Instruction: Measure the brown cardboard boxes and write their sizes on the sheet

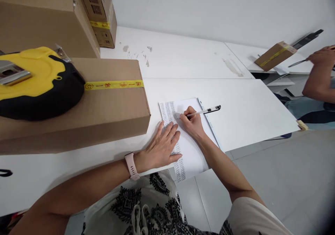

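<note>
A printed sheet of paper [191, 147] with columns of small text lies on the white table [243, 105], its near end hanging over the table's edge. My left hand [163, 146] lies flat on the sheet's left side, fingers spread, with a pink watch on the wrist. My right hand [192, 123] is closed around a white pen with a black cap end [205, 111]. The pen's tip touches the paper near the top of the printed columns.
A long cardboard box [110, 109] sealed with yellow tape lies left of the sheet, a yellow and black tape measure [39, 83] on top of it. More boxes [99, 11] stand behind. At far right another person's hand [323, 55] holds a pen beside a small box [274, 55].
</note>
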Motion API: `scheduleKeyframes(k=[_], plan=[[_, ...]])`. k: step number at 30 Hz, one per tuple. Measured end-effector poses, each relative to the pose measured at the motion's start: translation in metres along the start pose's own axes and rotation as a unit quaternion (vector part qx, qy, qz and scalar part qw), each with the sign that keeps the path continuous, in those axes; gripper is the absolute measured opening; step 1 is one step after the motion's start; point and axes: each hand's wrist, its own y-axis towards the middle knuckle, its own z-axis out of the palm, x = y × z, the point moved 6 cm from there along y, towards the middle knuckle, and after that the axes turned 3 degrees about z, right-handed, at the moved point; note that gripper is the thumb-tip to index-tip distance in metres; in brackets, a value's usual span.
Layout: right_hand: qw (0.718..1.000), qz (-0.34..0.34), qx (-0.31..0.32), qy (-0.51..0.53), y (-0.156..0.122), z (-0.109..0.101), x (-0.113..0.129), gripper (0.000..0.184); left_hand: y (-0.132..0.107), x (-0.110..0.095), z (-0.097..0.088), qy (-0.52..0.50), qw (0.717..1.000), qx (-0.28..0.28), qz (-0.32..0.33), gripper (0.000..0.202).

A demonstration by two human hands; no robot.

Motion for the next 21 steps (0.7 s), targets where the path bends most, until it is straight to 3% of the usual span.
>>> scheduleKeyframes(k=[21], plan=[[1.0, -0.002, -0.01, -0.016, 0.0005, -0.0027, 0.0024, 0.022, 0.0002, 0.0006, 0.0004, -0.001, 1.0, -0.004, -0.004, 0.076]])
